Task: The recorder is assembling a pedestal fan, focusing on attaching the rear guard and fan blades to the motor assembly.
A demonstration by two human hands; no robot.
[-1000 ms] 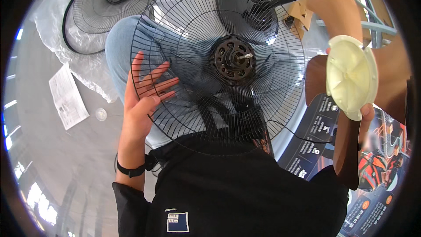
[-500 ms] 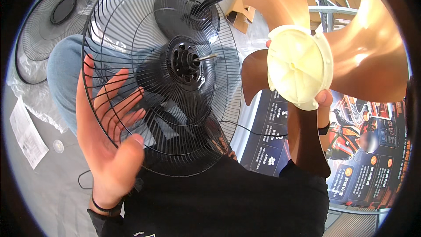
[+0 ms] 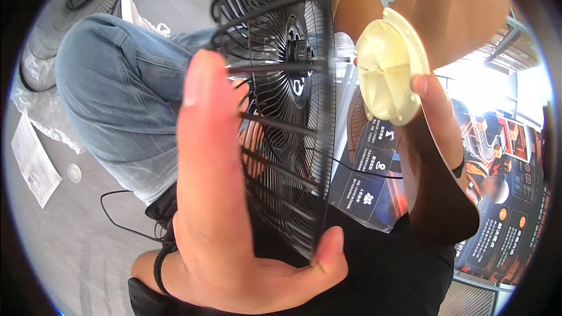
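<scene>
My left hand (image 3: 219,216) grips a black wire fan grille (image 3: 325,134) at its near rim. The thumb lies by the lower rim and the fingers curl around the side wires. The grille stands nearly edge-on, its motor shaft (image 3: 342,59) pointing right toward the fan blade. In my right hand (image 3: 440,117) is that brown fan blade (image 3: 442,210), held by its cream round hub (image 3: 389,70). A thumb presses the hub's right rim, while a fingertip shows at its left edge. Hub and shaft are apart.
Another round grille (image 3: 58,32) lies on the floor at the far left, with clear plastic wrap (image 3: 44,108) and a paper sheet (image 3: 34,161) near it. A black cable (image 3: 105,199) loops beside my leg (image 3: 117,93). Printed boards (image 3: 372,190) stand at the right.
My left hand has swung the grille from facing me to nearly edge-on, coming closer and rightward. The fan blade has tilted in my right hand, so its hub is seen more from the side.
</scene>
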